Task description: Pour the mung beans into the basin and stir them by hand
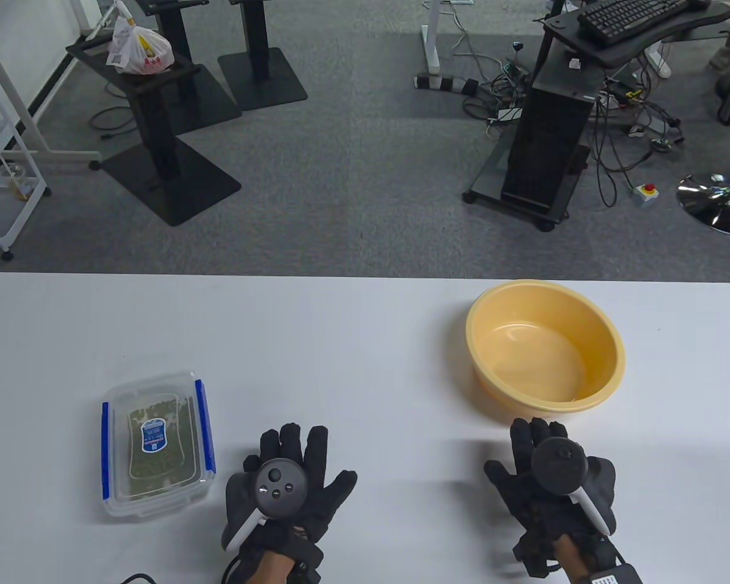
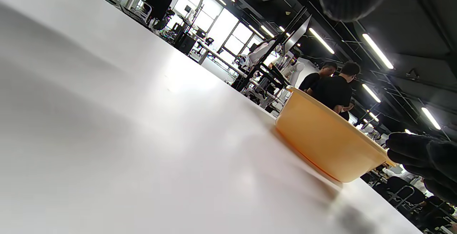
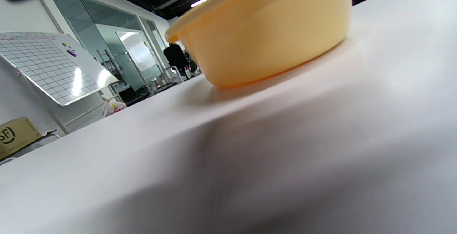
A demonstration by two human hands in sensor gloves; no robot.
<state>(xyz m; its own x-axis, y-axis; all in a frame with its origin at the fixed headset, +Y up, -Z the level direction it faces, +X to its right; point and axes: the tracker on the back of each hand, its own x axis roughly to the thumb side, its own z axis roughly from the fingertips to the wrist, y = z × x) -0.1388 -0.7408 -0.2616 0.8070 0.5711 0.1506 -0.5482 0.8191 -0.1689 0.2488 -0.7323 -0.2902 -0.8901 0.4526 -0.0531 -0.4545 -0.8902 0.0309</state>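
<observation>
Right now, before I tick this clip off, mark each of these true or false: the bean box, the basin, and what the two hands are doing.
1. The clear box of mung beans has its lid on. True.
2. The yellow basin already holds the beans. False: its inside is bare, and the beans are in the box.
3. The left hand grips the box. False: it lies flat on the table just right of the box, fingers spread, holding nothing.
4. The basin stands on the right half of the table, ahead of the right hand. True.
5. The right hand is dipped into the basin. False: it rests on the table just short of the basin's near rim.
</observation>
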